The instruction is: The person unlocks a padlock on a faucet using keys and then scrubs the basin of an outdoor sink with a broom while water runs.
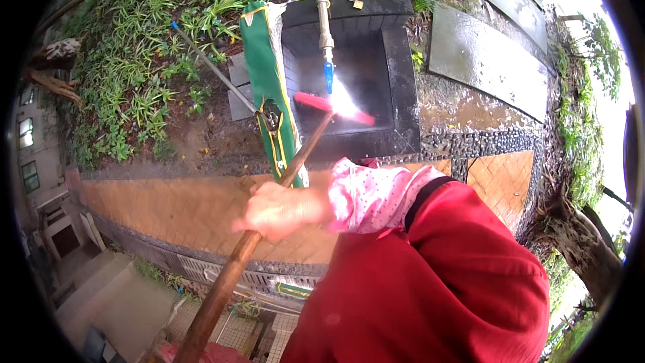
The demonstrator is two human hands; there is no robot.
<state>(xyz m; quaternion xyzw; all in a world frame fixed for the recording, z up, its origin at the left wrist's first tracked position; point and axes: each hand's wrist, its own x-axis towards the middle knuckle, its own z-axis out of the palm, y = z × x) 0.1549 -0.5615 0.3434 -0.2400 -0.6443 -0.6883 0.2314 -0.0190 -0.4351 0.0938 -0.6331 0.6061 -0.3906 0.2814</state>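
My right hand (282,209) grips a wooden handle (229,272) that slants up from the bottom edge. A long pink-red head (312,101), perhaps of a broom or squeegee, is at its far end. This head lies in a dark tiled basin (403,96), under bright water spraying from a tap (326,40) with a blue lever (329,75). Against the basin's left side leans a green dust mop head (262,60) with yellow trim and white fringe; its metal pole (214,68) has a blue tip. My left hand is out of view; pink cloth shows at the bottom edge.
A brass padlock (358,4) hangs open on the basin's back rim. Wet stone slabs (484,60) lie to the right, leafy plants (136,75) to the left. Brick paving (186,206) and a drain grate (201,268) run below. A second green-and-yellow piece (293,290) lies near the grate.
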